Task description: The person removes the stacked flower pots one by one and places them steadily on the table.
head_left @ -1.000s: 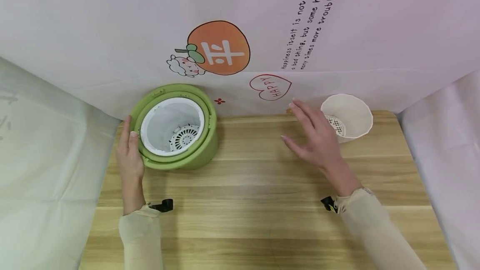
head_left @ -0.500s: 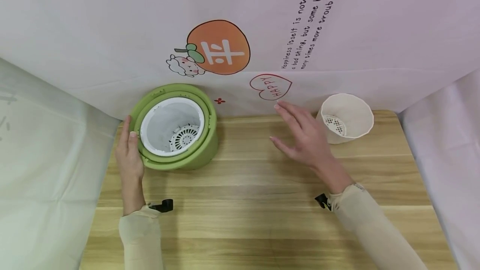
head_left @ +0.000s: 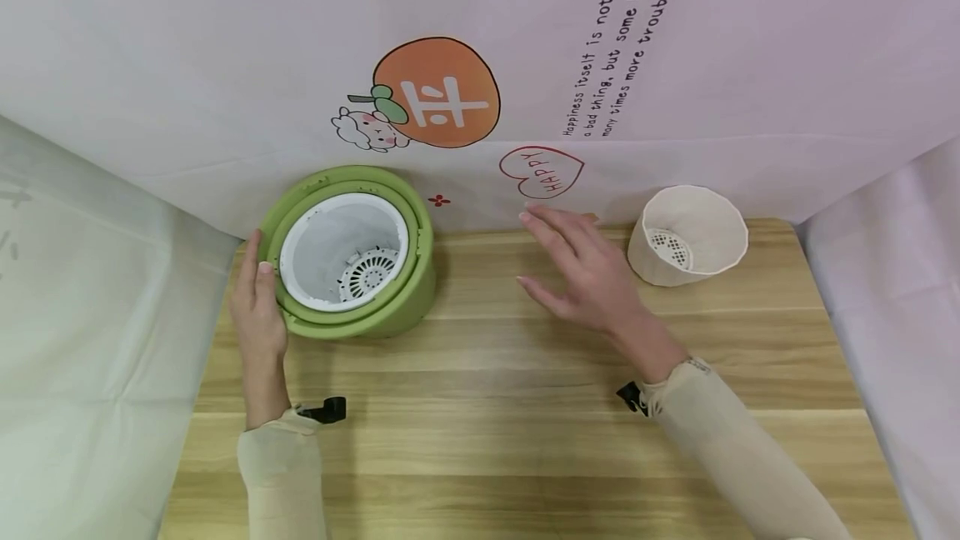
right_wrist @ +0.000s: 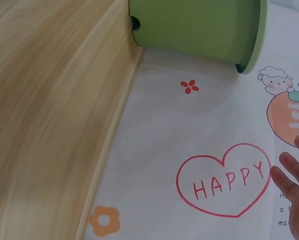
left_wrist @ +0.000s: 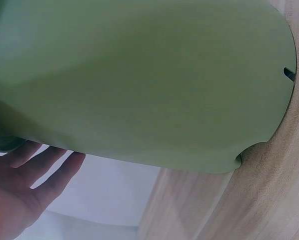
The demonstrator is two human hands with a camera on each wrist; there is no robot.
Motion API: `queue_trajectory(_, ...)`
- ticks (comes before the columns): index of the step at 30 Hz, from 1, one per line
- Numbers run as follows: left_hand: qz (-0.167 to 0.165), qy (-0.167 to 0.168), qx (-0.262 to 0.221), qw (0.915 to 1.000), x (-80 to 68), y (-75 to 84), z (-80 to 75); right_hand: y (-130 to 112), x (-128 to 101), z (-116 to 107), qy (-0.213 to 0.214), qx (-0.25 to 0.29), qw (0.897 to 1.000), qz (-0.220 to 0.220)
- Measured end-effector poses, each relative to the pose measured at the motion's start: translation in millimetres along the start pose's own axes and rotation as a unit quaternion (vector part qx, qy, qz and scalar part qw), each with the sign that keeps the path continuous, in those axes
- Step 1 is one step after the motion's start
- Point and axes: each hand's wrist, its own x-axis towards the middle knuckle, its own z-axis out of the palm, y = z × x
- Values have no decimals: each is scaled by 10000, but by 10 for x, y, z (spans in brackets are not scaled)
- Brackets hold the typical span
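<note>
At the left back of the table stands a stack of nested green flowerpots, with a white pot sitting innermost, its slotted bottom showing. My left hand rests against the stack's left side with straight fingers. In the left wrist view the fingers of that left hand touch the green pot wall near its rim. My right hand hovers over the table, fingers extended and holding nothing, between the stack and a cream pot with a perforated bottom. At the right wrist view's edge, the right hand is partly cut off.
A wood-grain table lies beneath both hands. Behind it rises a white printed cloth, and more pale cloth hangs at the left side. Black wrist cameras sit at both sleeves.
My right hand has moved left, away from the cream pot, which now shows fully. The left hand and the green stack have stayed in place.
</note>
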Motion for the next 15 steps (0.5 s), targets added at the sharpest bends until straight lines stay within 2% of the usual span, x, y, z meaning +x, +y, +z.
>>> queue_trajectory(15, -140, -88, -14, 9999, 0, -3, -18, -114, 214, 137, -342, 92, 9989, -310)
